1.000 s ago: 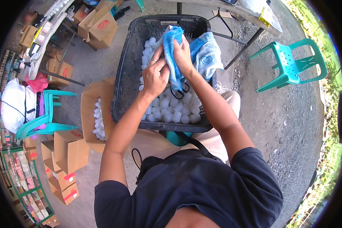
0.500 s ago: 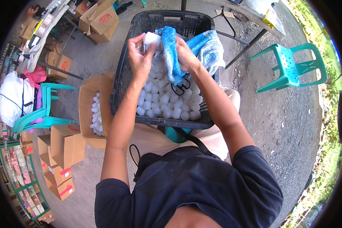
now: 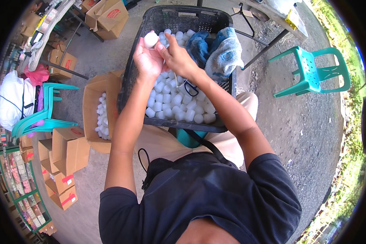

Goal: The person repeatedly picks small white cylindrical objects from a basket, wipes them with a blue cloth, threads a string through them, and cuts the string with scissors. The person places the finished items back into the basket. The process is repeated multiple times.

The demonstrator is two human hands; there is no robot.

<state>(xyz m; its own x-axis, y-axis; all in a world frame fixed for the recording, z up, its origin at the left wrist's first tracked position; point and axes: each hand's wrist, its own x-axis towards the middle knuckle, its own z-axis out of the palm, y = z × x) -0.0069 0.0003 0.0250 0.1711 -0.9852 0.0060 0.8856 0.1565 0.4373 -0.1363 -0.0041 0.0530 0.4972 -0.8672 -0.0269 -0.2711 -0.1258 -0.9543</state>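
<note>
My left hand [image 3: 145, 59] holds a small white round cap-like piece [image 3: 151, 39] up over a black plastic crate [image 3: 135, 67] on my lap. My right hand [image 3: 177, 57] is pressed against the left, its fingers pinching at the same white piece. The crate holds several white pieces like it [image 3: 179, 103]. A blue towel [image 3: 220, 53] lies crumpled in the crate's far right corner, with neither hand touching it.
An open cardboard box [image 3: 94, 110] with more white pieces stands left of the crate. Green plastic chairs stand at left [image 3: 40, 118] and right [image 3: 313, 73]. Stacked cartons [image 3: 65, 162] and shelves line the left side. A table leg [image 3: 264, 44] crosses behind the crate.
My right hand let go of the blue towel, which now lies in the crate's corner. My left hand lifted a white piece and both hands came together on it.
</note>
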